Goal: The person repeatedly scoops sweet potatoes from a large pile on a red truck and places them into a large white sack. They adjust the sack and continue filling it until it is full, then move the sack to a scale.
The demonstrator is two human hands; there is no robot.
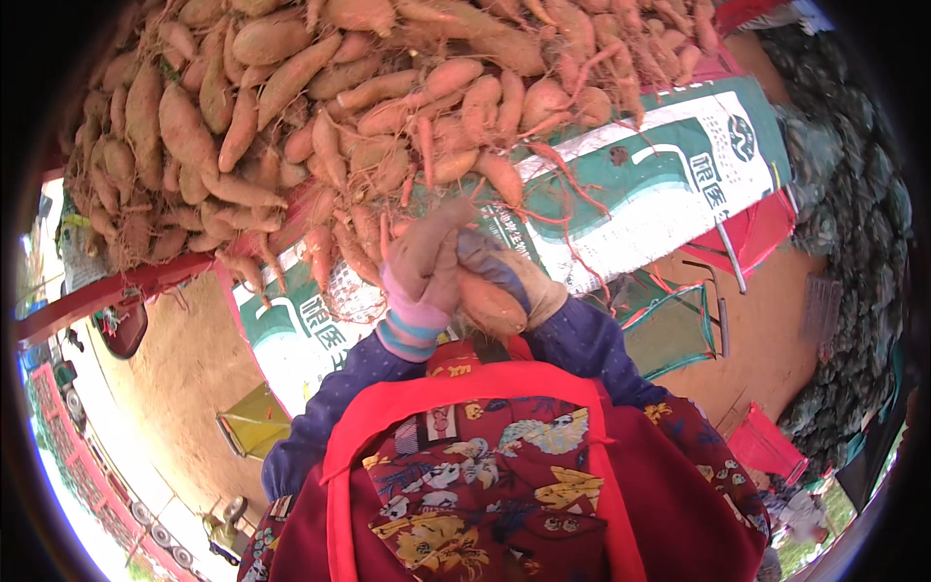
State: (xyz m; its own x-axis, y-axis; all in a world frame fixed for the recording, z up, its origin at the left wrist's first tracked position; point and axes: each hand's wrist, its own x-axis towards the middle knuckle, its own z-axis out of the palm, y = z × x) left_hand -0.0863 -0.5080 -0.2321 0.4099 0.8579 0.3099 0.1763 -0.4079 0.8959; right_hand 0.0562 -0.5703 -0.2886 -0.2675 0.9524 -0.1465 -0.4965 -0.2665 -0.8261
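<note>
Close in front of my chest, a reddish sweet potato (493,304) is gripped in my right hand (513,269), which wears a blue and tan work glove. Its lower end points down toward my apron. My left hand (425,251), in a dirty glove with a pink and blue striped cuff, meets the right hand at the potato's upper end. The left fingers are blurred, so their hold there is unclear. Just beyond both hands lies a large heap of sweet potatoes (378,94), many with thin hanging roots.
Under the heap, a printed green and white sheet (618,182) covers the work surface, with loose roots lying on it. A red rail (116,295) runs along the left. On the ground stand a green mesh-sided frame (673,331), a yellow container (254,422) and a red one (767,444). Dark stacked bags (844,182) fill the right.
</note>
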